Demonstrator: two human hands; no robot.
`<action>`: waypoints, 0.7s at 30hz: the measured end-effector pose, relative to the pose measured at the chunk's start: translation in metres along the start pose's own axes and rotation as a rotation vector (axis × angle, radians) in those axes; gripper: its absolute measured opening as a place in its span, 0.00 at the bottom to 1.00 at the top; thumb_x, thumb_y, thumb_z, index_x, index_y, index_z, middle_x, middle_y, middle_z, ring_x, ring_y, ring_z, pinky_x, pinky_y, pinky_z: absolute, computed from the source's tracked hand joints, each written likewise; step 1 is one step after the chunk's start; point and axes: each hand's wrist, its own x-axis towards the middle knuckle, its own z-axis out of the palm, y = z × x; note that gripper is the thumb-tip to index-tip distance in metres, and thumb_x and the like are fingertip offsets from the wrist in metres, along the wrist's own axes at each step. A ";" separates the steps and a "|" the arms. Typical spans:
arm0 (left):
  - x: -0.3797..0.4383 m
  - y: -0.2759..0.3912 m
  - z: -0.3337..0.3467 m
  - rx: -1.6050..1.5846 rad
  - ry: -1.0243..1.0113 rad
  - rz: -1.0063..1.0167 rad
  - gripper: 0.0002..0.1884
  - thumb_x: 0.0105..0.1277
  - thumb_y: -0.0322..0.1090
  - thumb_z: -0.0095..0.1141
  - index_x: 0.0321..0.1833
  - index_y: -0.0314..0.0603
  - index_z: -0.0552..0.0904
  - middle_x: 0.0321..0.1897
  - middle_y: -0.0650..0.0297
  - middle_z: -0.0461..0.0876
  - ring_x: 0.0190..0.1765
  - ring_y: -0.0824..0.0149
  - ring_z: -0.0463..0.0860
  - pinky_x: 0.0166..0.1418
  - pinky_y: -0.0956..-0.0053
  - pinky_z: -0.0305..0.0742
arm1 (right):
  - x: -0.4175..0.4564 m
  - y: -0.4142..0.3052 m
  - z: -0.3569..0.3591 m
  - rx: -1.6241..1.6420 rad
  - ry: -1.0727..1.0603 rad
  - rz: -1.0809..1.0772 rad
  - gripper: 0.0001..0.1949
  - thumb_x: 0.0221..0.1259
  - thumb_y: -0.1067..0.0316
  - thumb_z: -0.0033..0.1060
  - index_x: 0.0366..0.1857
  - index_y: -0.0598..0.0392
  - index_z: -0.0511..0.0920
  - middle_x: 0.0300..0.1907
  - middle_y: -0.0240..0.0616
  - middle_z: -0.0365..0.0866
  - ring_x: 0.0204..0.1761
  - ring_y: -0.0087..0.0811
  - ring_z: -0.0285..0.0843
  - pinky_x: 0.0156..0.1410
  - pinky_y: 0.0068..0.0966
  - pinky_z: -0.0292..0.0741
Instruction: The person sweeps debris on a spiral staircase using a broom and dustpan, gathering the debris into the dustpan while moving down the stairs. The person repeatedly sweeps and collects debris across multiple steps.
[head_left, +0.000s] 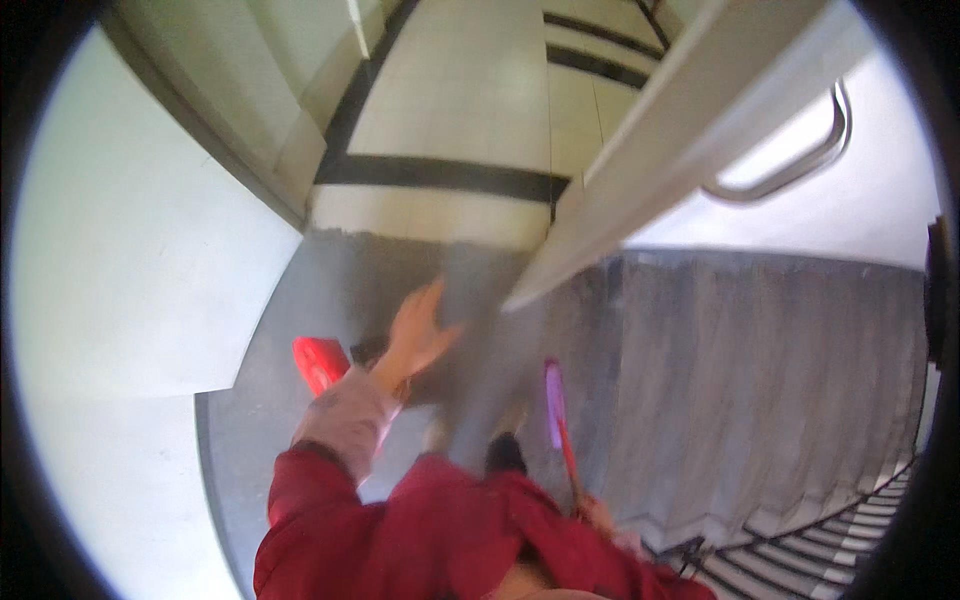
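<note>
My left hand (417, 330) reaches forward above the grey floor, fingers apart and nothing visible in its grasp. It is slightly blurred and lies to the left of the lower end of a door edge. Beyond my left forearm a red plastic object (320, 363) pokes out, partly hidden by the sleeve; what it is and what supports it I cannot tell. Low on the right, my right hand (595, 513) grips the red handle of a broom or brush (555, 401) with a purple head, which points away from me.
An open white door (660, 142) with a curved metal handle (825, 154) stands ahead on the right. Beyond the doorway runs a pale tiled floor (450, 90) with dark bands. Grey stairs (735, 390) and a metal railing (795, 547) lie right; a white wall (150, 247) left.
</note>
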 end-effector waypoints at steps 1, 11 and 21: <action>0.031 0.043 0.001 -0.001 0.133 0.216 0.44 0.50 0.49 0.63 0.67 0.40 0.56 0.62 0.45 0.61 0.64 0.47 0.60 0.66 0.57 0.55 | -0.001 -0.026 0.002 -0.177 0.005 0.208 0.12 0.58 0.65 0.47 0.43 0.57 0.74 0.23 0.33 0.74 0.23 0.28 0.72 0.26 0.24 0.70; 0.159 0.221 0.082 -0.535 0.675 0.461 0.54 0.45 0.36 0.69 0.67 0.34 0.40 0.59 0.46 0.54 0.61 0.54 0.58 0.64 0.61 0.54 | 0.028 0.001 -0.058 0.104 0.172 0.218 0.25 0.52 0.71 0.48 0.59 0.55 0.64 0.25 0.42 0.75 0.20 0.31 0.73 0.25 0.28 0.71; 0.229 0.163 0.002 -0.436 0.425 0.447 0.42 0.53 0.30 0.64 0.64 0.41 0.47 0.56 0.53 0.61 0.57 0.59 0.65 0.60 0.65 0.65 | 0.141 0.043 -0.127 -0.314 0.364 -0.177 0.23 0.57 0.71 0.46 0.59 0.53 0.64 0.39 0.60 0.76 0.40 0.58 0.74 0.43 0.43 0.71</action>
